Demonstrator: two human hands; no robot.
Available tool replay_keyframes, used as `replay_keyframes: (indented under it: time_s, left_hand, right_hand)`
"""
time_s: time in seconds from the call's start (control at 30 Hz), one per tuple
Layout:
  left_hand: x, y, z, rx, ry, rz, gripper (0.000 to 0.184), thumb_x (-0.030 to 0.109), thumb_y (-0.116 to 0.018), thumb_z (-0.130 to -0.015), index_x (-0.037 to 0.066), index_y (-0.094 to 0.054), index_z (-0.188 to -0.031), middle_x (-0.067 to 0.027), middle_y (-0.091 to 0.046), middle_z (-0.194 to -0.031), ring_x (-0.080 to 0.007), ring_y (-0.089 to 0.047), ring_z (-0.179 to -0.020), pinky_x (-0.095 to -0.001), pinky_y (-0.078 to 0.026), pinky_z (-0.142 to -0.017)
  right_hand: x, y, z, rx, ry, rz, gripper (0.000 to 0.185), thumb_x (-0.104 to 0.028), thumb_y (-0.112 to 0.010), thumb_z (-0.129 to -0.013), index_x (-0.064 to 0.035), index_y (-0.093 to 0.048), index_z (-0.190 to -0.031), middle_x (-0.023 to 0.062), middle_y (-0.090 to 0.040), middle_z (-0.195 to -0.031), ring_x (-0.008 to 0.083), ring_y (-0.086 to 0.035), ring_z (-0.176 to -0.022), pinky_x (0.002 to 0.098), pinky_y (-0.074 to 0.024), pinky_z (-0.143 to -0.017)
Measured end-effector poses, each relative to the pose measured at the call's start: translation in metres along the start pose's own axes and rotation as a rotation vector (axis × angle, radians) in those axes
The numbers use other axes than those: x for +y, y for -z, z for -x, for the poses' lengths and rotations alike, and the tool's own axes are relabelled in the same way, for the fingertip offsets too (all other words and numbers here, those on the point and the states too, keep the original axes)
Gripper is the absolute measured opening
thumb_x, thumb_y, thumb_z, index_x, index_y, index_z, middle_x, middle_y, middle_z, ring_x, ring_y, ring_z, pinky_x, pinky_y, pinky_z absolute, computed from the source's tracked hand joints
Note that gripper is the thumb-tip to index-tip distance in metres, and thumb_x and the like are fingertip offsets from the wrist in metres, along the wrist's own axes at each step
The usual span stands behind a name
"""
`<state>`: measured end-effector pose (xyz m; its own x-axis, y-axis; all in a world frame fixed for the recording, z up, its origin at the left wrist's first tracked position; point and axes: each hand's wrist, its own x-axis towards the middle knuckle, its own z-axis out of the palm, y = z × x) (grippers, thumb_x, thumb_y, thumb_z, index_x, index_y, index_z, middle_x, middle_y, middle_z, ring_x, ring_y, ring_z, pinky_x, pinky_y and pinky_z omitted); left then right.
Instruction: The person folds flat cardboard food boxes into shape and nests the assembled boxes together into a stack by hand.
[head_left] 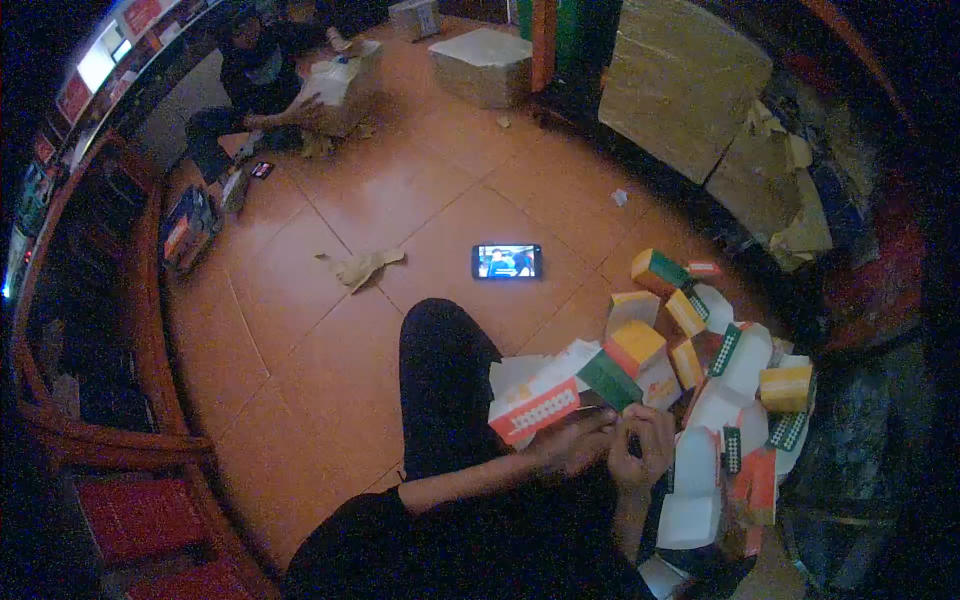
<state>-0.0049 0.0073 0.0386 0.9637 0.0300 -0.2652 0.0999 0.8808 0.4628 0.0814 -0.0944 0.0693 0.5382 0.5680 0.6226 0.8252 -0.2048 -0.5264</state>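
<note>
My left hand (pixel 578 444) is beneath a red and white printed carton (pixel 538 411) over my lap. Its fingers are blurred and partly hidden by the carton. Close beside it on the right, my right hand (pixel 643 447) has curled fingers at the lower edge of a green carton panel (pixel 610 378). What those fingers hold is too small to make out. A yellow and orange carton (pixel 636 346) adjoins the green panel. To the right lies a pile of white, green, yellow and red cartons (pixel 740 385).
A lit phone (pixel 507 262) lies on the tiled floor (pixel 430 215), with torn brown paper (pixel 362 270) to its left. Another person (pixel 262 75) sits at the upper left by a box. A cardboard box (pixel 484 68) stands at the back, and large cardboard (pixel 685 85) leans at the right.
</note>
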Motion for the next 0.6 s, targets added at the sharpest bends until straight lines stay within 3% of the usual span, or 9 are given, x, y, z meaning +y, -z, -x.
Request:
replay_keyframes:
  time_s: [0.07, 0.13, 0.23, 0.37, 0.47, 0.53, 0.57, 0.6]
  left_hand:
    - [0.002, -0.013, 0.010, 0.055, 0.162, 0.245, 0.023, 0.019, -0.052, -0.089, 0.004, -0.052, -0.108, -0.0063, -0.060, -0.096, -0.0140, -0.059, -0.077, -0.0245, -0.051, -0.065]
    - [-0.010, -0.006, -0.008, 0.242, -0.152, 0.163, 0.024, 0.016, -0.052, -0.089, 0.001, -0.052, -0.108, -0.0075, -0.060, -0.095, -0.0146, -0.059, -0.079, -0.0267, -0.051, -0.067]
    - [0.008, -0.028, 0.006, 0.124, -0.225, 0.037, 0.022, 0.013, -0.053, -0.088, -0.001, -0.055, -0.105, -0.0089, -0.061, -0.096, -0.0163, -0.059, -0.081, -0.0278, -0.051, -0.069]
    - [0.005, -0.017, -0.002, 0.191, -0.160, 0.016, 0.020, 0.013, -0.053, -0.088, 0.000, -0.057, -0.102, -0.0105, -0.060, -0.098, -0.0176, -0.059, -0.083, -0.0285, -0.051, -0.070]
    - [0.020, -0.027, 0.006, 0.170, -0.146, -0.039, 0.021, 0.014, -0.052, -0.088, -0.001, -0.057, -0.101, -0.0090, -0.059, -0.102, -0.0174, -0.058, -0.085, -0.0304, -0.050, -0.075]
    - [0.010, -0.003, 0.000, -0.018, -0.274, -0.498, 0.025, 0.015, -0.052, -0.087, 0.000, -0.056, -0.107, -0.0104, -0.058, -0.108, -0.0247, -0.056, -0.096, -0.0394, -0.045, -0.083]
    - [0.016, 0.001, 0.000, -0.025, -0.276, -0.509, 0.025, 0.015, -0.052, -0.087, 0.000, -0.056, -0.107, -0.0104, -0.058, -0.108, -0.0247, -0.056, -0.096, -0.0394, -0.045, -0.083]
    - [0.023, 0.004, 0.003, -0.185, -0.317, -0.967, 0.030, 0.016, -0.053, -0.086, 0.002, -0.054, -0.112, -0.0113, -0.055, -0.113, -0.0288, -0.052, -0.102, -0.0431, -0.040, -0.089]
  right_hand:
    - [-0.010, 0.011, 0.002, -0.106, -0.011, 0.013, 0.006, -0.004, -0.063, -0.072, -0.0012, -0.061, -0.077, 0.0144, -0.057, -0.101, 0.0280, -0.055, -0.092, 0.0378, -0.0472, -0.077]
    - [-0.007, 0.010, -0.001, -0.113, -0.055, -0.054, 0.016, -0.004, -0.062, -0.071, -0.0051, -0.064, -0.087, 0.0158, -0.057, -0.104, 0.0312, -0.055, -0.098, 0.0424, -0.0450, -0.084]
    - [-0.004, 0.012, 0.002, -0.095, -0.059, 0.011, 0.017, -0.007, -0.063, -0.071, -0.0059, -0.065, -0.088, 0.0172, -0.053, -0.111, 0.0331, -0.050, -0.104, 0.0439, -0.0418, -0.089]
    - [-0.001, 0.018, 0.004, -0.122, -0.035, -0.053, 0.021, -0.013, -0.063, -0.073, -0.0077, -0.065, -0.093, 0.0182, -0.051, -0.115, 0.0340, -0.047, -0.108, 0.0448, -0.0385, -0.093]
    - [0.004, 0.029, 0.006, -0.144, -0.132, -0.157, 0.027, -0.018, -0.061, -0.076, -0.0057, -0.062, -0.100, 0.0173, -0.051, -0.115, 0.0336, -0.048, -0.108, 0.0439, -0.0365, -0.094]
    - [0.016, 0.031, 0.006, 0.027, -0.373, -0.118, 0.030, -0.022, -0.057, -0.081, -0.0038, -0.058, -0.105, 0.0153, -0.051, -0.116, 0.0305, -0.048, -0.108, 0.0412, -0.0343, -0.096]
    - [0.017, 0.035, -0.001, 0.040, -0.370, -0.121, 0.030, -0.022, -0.057, -0.081, -0.0038, -0.058, -0.105, 0.0153, -0.051, -0.116, 0.0305, -0.048, -0.108, 0.0412, -0.0343, -0.096]
    - [0.014, 0.045, -0.012, 0.032, -0.506, -0.266, 0.036, -0.028, -0.053, -0.084, -0.0021, -0.056, -0.109, 0.0153, -0.052, -0.114, 0.0267, -0.048, -0.108, 0.0384, -0.0345, -0.096]
